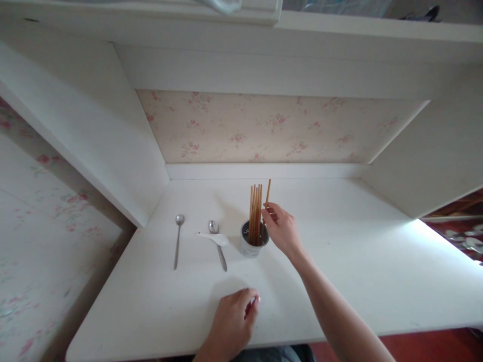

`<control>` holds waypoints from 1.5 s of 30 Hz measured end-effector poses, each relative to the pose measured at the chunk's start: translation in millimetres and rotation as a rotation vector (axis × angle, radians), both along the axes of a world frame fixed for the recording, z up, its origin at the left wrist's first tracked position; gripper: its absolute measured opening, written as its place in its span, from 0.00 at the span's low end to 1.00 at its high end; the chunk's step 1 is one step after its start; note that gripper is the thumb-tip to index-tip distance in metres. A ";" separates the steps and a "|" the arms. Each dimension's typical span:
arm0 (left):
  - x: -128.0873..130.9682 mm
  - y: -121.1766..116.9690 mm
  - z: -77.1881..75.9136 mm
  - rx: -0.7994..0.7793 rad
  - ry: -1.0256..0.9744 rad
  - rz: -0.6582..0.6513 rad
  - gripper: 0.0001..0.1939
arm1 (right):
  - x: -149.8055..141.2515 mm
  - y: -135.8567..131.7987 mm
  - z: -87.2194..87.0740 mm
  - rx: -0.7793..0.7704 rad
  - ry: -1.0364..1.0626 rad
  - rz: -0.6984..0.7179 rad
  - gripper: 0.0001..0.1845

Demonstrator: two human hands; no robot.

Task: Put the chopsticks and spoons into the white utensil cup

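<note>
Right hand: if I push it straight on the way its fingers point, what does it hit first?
Beyond the single chopstick that the right hand pinches, probably the bundle of chopsticks standing in the cup, just left of the fingertips. Depth is unclear, so it might pass slightly in front or behind.

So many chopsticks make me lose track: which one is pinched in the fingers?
The rightmost chopstick, held by the right hand. Its top leans right, apart from the bunch of chopsticks in the cup.

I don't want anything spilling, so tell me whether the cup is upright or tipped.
Upright: the cup stands on the table, its open rim facing up and sticks rising out of it.
</note>
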State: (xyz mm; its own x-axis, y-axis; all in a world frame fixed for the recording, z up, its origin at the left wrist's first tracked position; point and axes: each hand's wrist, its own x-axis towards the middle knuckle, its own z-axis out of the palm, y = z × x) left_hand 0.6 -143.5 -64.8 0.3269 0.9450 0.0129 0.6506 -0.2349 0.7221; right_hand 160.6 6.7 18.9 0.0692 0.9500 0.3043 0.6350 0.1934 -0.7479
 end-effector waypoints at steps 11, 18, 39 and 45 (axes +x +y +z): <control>0.7 1.2 2.1 0.014 -0.004 -0.003 0.11 | -1.3 -6.0 -0.5 -0.019 -0.026 -0.044 0.16; 1.0 1.7 1.7 -0.007 0.005 -0.005 0.11 | -4.4 -5.5 0.9 -0.017 -0.094 -0.070 0.16; 0.5 1.8 0.5 0.003 0.012 -0.016 0.12 | -3.6 -2.7 5.6 0.103 -0.104 -0.134 0.15; 0.0 1.5 1.5 -0.005 0.004 -0.017 0.12 | -4.5 -2.1 -6.8 0.047 -0.148 -0.101 0.13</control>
State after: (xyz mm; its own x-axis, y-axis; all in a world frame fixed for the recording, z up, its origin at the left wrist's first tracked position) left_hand 0.6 -142.0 -63.2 0.3425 0.9395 0.0070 0.6499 -0.2423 0.7204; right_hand 156.0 4.6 12.1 0.1146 0.9249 0.3625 0.7558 0.1557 -0.6361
